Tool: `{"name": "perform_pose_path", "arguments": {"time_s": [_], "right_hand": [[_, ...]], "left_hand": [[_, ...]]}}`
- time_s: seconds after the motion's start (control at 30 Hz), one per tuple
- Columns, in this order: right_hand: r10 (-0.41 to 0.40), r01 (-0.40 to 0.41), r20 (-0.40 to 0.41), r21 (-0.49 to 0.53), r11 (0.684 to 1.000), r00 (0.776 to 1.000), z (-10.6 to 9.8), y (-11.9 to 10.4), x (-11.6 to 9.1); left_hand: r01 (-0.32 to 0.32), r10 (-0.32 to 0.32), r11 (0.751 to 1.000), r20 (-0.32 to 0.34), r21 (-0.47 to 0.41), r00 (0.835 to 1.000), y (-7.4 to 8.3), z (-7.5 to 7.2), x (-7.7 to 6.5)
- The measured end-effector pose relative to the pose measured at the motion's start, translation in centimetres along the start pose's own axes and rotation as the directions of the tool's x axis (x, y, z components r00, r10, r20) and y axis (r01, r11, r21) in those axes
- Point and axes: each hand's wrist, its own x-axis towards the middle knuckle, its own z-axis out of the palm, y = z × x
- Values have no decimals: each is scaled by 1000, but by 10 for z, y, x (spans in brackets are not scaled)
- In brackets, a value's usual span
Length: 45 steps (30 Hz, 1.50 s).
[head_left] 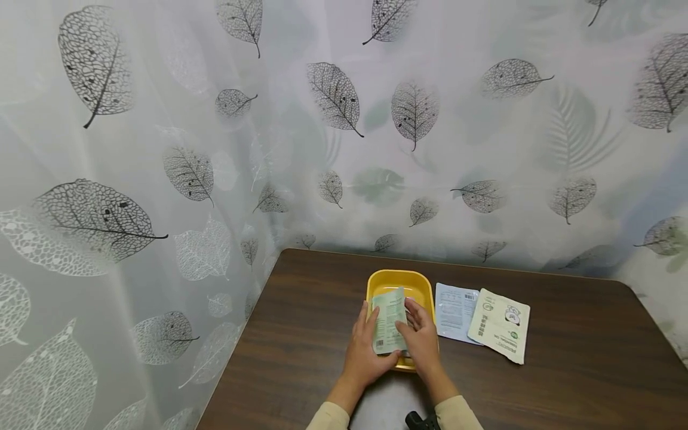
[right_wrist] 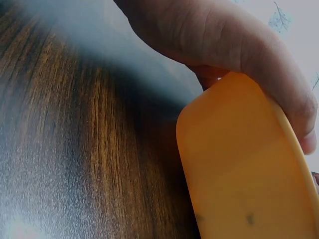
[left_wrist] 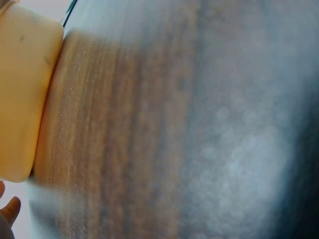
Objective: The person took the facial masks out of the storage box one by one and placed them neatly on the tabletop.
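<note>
1. At the far left and along the back I see a translucent curtain (head_left: 301, 155), soft and rippled, printed with lacy leaf skeletons in black and white and blurred green foliage.
2. In front of it stands the dark brown table (head_left: 279, 322), streaked with wood grain, its corners rounded.
3. My left hand (head_left: 363, 357) holds the pale green packet (head_left: 389, 334) by its left side, fingers along the edge and over the face, thumb at the lower end.
4. The green packet is flat and rectangular, tilted above the yellow tray (head_left: 398, 276). I make out dense print and 1 barcode, too small to read.
5. The tray is smooth, shallow and rounded at the corners; the packet and 2 hands hide most of its inside, so I cannot tell what lies beneath.
6. My right hand (head_left: 423, 343) pinches the packet's right side, thumb on the face, fingers behind.
7. Just right of the tray lies the light blue packet (head_left: 452, 313), glossy, with fine text and 1 barcode.
8. Farthest right, the cream packet (head_left: 497, 331) overlaps the blue one's edge; it bears 1 panda drawing, green emblems and a line of large characters I cannot read.
</note>
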Motion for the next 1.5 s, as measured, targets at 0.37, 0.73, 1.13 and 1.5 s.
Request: {"name": "perform_pose_path", "arguments": {"time_s": [0.37,0.73,1.13,1.5], "right_hand": [[-16,27,82,-143,989,997,4,8,-1],[-15,27,37,-345,938,999,5,7,-2],[-129,90,-106,-312,946,986,0,6,-8],[-228,184,-144,-264,947,963,-22,-30,1]], "left_hand": [[-27,27,1000,-17,13,999,-2,-1,-2],[-18,18,1000,-20,12,1000,-1,-2,-3],[-58,60,997,-63,41,996,-2,3,-2],[-41,41,999,-38,12,998,-6,4,0]]}}
